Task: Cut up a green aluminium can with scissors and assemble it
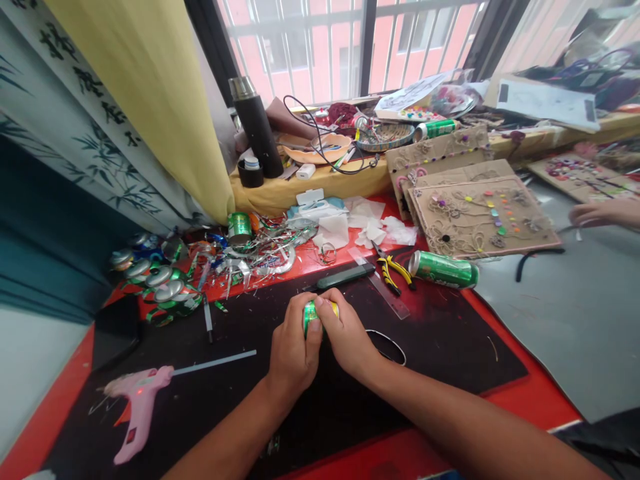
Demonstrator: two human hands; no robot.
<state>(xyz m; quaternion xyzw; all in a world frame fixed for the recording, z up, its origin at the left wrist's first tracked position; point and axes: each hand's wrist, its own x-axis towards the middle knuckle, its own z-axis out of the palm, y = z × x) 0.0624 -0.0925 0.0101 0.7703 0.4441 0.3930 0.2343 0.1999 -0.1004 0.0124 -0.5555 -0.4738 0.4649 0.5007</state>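
Both my left hand [294, 345] and my right hand [349, 332] are closed around a small green and yellow piece of drink can [311, 313], held over the black mat [440, 363]. Fingers and thumbs cover most of it, so its full shape is hidden. A thin pale loop [400, 353] rests by my right wrist. Just beyond my hands lie a dark green cutter-like tool [345, 276], a clear ruler [387, 295] and yellow-and-black pliers [393, 270]. To their right, a green drink can [444, 269] lies on its side.
A pink glue gun [143, 407] with a glue stick lies left, its red light lit. Behind it are cut can pieces [170, 293] and metal strips [260, 257]. A decorated cardboard panel [485, 217] leans at right. Another person's hand [607, 213] shows at the right edge.
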